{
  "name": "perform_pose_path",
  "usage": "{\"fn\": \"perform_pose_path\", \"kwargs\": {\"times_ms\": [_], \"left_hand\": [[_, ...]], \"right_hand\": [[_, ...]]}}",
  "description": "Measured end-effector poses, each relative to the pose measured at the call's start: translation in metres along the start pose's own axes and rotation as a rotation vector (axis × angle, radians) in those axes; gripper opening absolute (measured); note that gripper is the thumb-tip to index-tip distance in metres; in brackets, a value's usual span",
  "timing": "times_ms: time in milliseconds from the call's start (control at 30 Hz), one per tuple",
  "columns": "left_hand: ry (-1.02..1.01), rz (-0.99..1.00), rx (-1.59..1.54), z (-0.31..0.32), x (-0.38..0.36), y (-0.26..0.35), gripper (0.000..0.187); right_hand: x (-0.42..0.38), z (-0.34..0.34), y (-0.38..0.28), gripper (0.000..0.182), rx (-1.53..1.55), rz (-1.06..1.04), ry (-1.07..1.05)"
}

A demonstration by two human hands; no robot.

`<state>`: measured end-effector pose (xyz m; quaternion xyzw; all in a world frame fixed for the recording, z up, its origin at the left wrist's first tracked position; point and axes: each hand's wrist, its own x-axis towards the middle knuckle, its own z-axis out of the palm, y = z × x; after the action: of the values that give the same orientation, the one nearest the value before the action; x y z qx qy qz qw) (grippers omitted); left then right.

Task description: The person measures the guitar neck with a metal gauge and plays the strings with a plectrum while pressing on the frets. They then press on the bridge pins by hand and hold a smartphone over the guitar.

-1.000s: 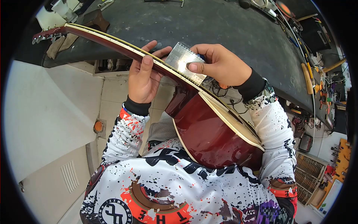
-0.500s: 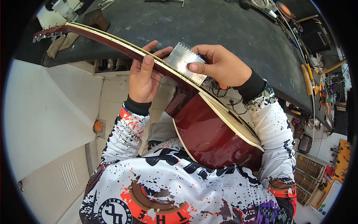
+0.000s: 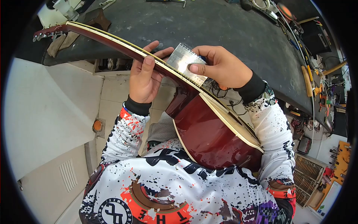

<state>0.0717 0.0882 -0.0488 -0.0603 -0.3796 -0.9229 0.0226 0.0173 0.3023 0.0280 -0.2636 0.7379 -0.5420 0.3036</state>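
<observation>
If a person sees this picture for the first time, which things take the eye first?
First, the dark red guitar lying across the person's lap, its neck running up to the left over the dark workbench. Next, the left hand gripping the neck, and the right hand pressing a small metal ruler against the fretboard. The speckled white shirt fills the bottom.

- One head-worn camera looks steeply down and forward, close over the person's chest and lap.
- Its fisheye edge bends the dark workbench (image 3: 231, 26) beyond.
</observation>
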Motion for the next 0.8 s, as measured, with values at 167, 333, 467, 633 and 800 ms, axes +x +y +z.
{"fn": "perform_pose_path", "kwargs": {"times_ms": [167, 333, 467, 633, 800], "left_hand": [[-0.005, 0.01, -0.002, -0.001, 0.001, -0.001, 0.059], [-0.031, 0.012, 0.059, -0.002, 0.0, 0.002, 0.059], [-0.079, 0.016, 0.005, -0.009, 0.001, 0.0, 0.06], [-0.163, 0.014, -0.284, -0.018, 0.006, 0.0, 0.065], [-0.188, -0.006, -0.356, -0.015, 0.008, 0.012, 0.071]], "right_hand": [[-0.003, 0.0, -0.009, 0.032, 0.025, 0.069, 0.029], [-0.004, -0.052, 0.034, 0.037, -0.242, -0.156, 0.437], [-0.028, -0.113, 0.053, 0.04, -0.669, -0.008, 0.719], [-0.047, -0.13, 0.086, 0.045, -0.921, 0.138, 0.851], [-0.059, -0.121, 0.086, 0.047, -1.205, 0.106, 1.043]]}}
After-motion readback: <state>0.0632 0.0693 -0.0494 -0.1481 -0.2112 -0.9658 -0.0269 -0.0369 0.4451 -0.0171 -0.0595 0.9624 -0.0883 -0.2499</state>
